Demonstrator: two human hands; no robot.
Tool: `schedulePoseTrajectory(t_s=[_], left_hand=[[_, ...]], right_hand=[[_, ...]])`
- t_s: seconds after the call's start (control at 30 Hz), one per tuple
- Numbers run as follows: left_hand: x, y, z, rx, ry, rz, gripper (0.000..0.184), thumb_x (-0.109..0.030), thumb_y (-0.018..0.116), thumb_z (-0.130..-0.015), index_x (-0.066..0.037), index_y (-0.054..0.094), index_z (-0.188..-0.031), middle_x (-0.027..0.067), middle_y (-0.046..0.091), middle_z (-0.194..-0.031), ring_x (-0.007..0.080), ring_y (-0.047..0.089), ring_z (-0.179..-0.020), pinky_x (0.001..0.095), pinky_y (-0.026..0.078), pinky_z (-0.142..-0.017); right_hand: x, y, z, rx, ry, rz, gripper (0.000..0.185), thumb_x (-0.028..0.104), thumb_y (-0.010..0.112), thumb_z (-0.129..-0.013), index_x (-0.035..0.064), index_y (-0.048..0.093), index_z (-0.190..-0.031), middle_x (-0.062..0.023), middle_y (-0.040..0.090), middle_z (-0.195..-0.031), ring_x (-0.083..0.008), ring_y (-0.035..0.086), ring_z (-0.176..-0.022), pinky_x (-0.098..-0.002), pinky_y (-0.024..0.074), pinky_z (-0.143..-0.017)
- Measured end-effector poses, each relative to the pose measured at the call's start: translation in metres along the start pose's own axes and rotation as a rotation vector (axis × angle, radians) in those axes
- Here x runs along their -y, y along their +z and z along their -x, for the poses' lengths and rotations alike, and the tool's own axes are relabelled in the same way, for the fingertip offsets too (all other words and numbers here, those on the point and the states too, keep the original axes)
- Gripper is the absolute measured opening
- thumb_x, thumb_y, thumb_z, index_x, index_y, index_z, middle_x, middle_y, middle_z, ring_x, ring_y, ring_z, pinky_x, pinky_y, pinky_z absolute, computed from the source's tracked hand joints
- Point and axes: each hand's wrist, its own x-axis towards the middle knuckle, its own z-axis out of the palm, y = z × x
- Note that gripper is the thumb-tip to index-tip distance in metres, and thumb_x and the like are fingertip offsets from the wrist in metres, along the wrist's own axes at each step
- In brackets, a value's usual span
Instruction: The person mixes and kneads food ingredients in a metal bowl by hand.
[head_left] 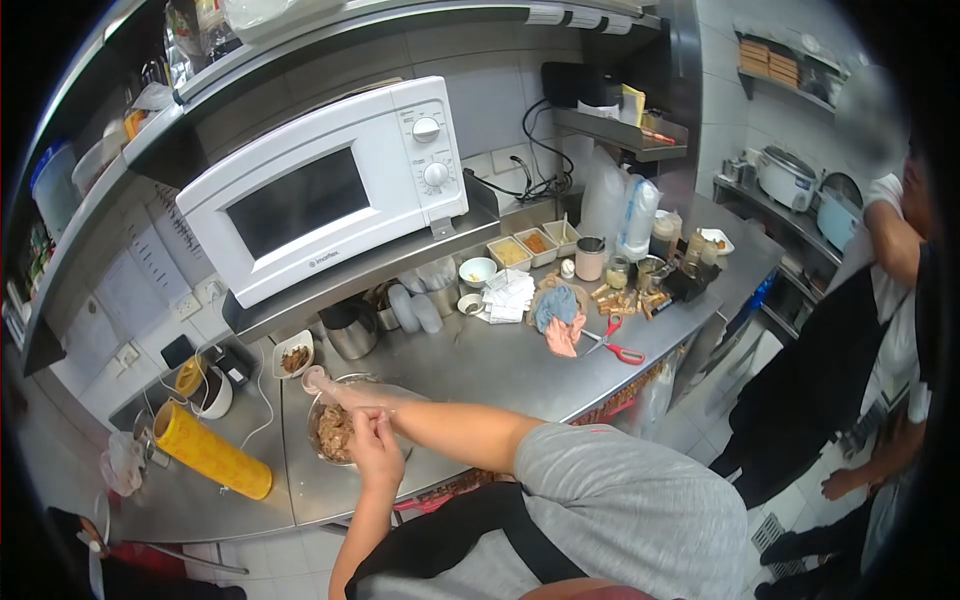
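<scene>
A metal bowl (320,440) holding a lumpy, light brown minced mixture (335,428) stands on the steel counter in front of me. My right hand (338,392) reaches across above the bowl, apparently inside a clear plastic glove. Its fingers are blurred, so their pose is unclear. Close to the right wrist, my left hand (377,450) is closed in a pinch, seemingly on the cuff of the plastic glove. A small pinkish round shape (314,378) shows by the right fingertips; I cannot tell what it is. Behind the bowl sits a white dish (293,356) of brown pieces.
Above the counter, a white microwave (330,190) rests on a shelf. A yellow roll (212,450) lies to the left. Red-handled scissors (622,352), cloths (562,318), jars and small trays are at right. Beyond the counter's right end stands a person in a black apron (800,360).
</scene>
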Motion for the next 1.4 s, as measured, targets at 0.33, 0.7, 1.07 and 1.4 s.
schedulePoseTrajectory(t_s=[0.33,0.7,1.07,1.4], left_hand=[[-0.027,0.019,0.006,-0.110,0.059,0.003,0.003,-0.001,0.053,-0.090,0.003,0.053,-0.090,0.0137,0.062,-0.072,0.0189,0.060,-0.061,0.0320,0.046,-0.057],[-0.001,0.000,0.029,0.045,-0.064,0.150,0.048,-0.009,0.069,-0.082,-0.002,0.044,-0.124,0.0060,0.056,-0.093,0.0183,0.057,-0.088,0.0302,0.047,-0.077],[0.154,-0.046,0.007,-0.538,-0.659,0.028,0.039,-0.015,0.054,-0.091,-0.002,0.051,-0.128,0.0204,0.061,-0.116,0.0314,0.058,-0.111,0.0353,0.042,-0.096],[0.154,-0.068,-0.009,-0.431,-0.602,0.118,0.032,-0.012,0.055,-0.089,-0.004,0.060,-0.119,0.0193,0.064,-0.112,0.0328,0.062,-0.104,0.0352,0.045,-0.092]], right_hand=[[-0.029,-0.017,-0.015,0.226,-0.698,0.340,0.075,0.058,0.032,-0.096,0.0009,0.029,-0.144,-0.0256,0.023,-0.150,-0.0243,0.018,-0.143,-0.0327,0.0151,-0.115],[-0.033,-0.025,-0.059,-0.081,-0.371,0.186,0.043,0.035,0.054,-0.094,-0.0006,0.060,-0.119,-0.0099,0.063,-0.114,-0.0193,0.055,-0.110,-0.0334,0.0397,-0.099],[-0.009,0.005,-0.139,0.299,0.127,0.486,0.026,0.020,0.058,-0.088,-0.0023,0.067,-0.098,-0.0053,0.067,-0.096,-0.0140,0.059,-0.083,-0.0303,0.0465,-0.073],[0.011,0.043,-0.096,0.887,-0.210,1.778,0.051,0.022,0.077,-0.058,0.0117,0.068,-0.107,-0.0155,0.059,-0.120,-0.0308,0.059,-0.105,-0.0431,0.0467,-0.089]])
